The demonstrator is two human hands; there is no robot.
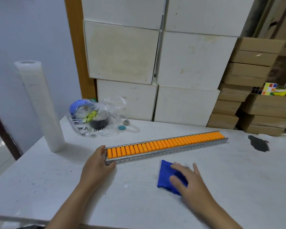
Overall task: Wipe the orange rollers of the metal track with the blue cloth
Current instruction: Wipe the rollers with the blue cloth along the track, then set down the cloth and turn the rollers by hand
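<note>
A long metal track point(172, 150) lies across the white table, running from near left to far right, filled with several orange rollers point(165, 142). My left hand point(97, 162) grips the track's near left end, thumb on its front rail. A folded blue cloth point(165, 174) lies flat on the table in front of the track. My right hand point(188, 180) rests on the cloth's right part with fingers spread; its fingertips are blurred. The cloth's right edge is hidden under that hand.
A tall roll of clear film point(40, 106) stands at the left. A plastic bag point(96, 118) of tape rolls and a teal binder clip point(121, 128) lie behind the track. A dark patch point(259, 142) marks the table at right. White boxes point(155, 63) and brown cartons point(251, 83) stack behind.
</note>
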